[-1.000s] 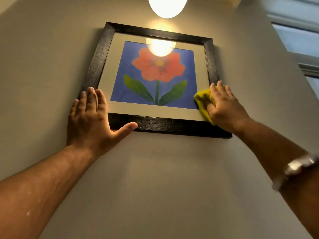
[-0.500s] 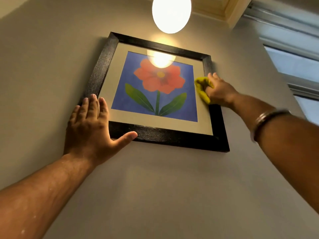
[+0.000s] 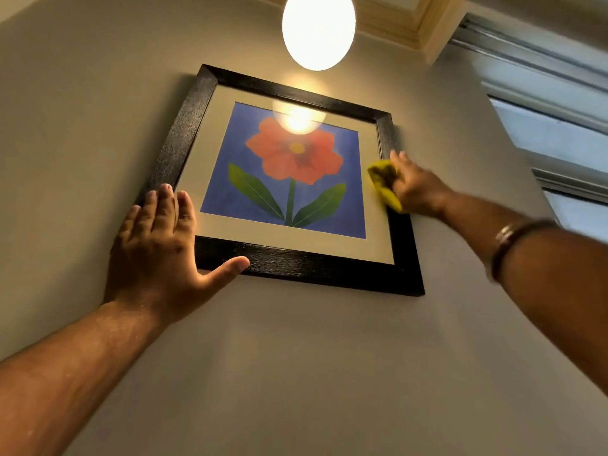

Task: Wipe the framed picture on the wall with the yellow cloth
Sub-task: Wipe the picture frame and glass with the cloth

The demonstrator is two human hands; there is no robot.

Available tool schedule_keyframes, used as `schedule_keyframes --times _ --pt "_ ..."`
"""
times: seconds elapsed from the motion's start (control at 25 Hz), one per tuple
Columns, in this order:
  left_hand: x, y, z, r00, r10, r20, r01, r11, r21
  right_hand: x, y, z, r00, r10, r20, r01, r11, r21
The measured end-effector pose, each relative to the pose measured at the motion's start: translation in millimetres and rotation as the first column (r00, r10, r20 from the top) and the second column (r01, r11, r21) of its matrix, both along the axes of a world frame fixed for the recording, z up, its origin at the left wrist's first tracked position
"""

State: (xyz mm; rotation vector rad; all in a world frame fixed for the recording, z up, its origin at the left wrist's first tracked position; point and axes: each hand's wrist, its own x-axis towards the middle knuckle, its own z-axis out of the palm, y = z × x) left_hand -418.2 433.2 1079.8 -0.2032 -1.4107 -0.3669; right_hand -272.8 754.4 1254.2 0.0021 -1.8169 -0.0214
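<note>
A framed picture [image 3: 312, 268] hangs on the beige wall: black wooden frame, cream mat, a red flower with green leaves on blue. My left hand [image 3: 158, 255] lies flat and open against the frame's lower left corner, thumb under the bottom rail. My right hand [image 3: 416, 185] presses a bunched yellow cloth [image 3: 383, 184] against the right side of the frame, about halfway up. The cloth covers part of the mat and the right rail.
A glowing round ceiling lamp [image 3: 318, 28] hangs above the picture and reflects in the glass. A window with a white frame [image 3: 556, 139] is on the right. The wall [image 3: 312, 373] below the picture is bare. A bracelet sits on my right wrist.
My right hand with the cloth went up the right rail from the lower right corner, then came slightly down again. My left hand stayed on the lower left corner. The view tilted upward.
</note>
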Motion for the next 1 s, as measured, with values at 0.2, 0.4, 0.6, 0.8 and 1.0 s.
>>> schedule_keyframes --times 0.2,0.4,0.6,0.8,1.0 --pt "3 -2 -1 1.0 -0.002 0.016 0.002 1.0 -0.003 8 3 -16 0.998 0.049 -0.044 -0.051 0.998 -0.043" --pt "3 -1 0 1.0 -0.005 0.006 0.005 1.0 -0.012 1 28 -190 0.995 0.099 0.026 -0.102 0.977 0.185" --pt "1 -1 0 1.0 -0.007 0.001 0.007 1.0 -0.007 -3 6 -32 0.991 -0.003 -0.135 0.012 0.998 0.064" --pt "1 -3 -1 1.0 -0.029 0.001 0.029 1.0 -0.012 -2 -16 66 0.978 -0.148 -0.15 0.143 0.989 -0.041" --pt "-1 -3 -1 1.0 -0.027 -0.014 0.027 1.0 -0.016 7 23 -80 0.991 -0.107 -0.076 0.118 0.979 0.164"
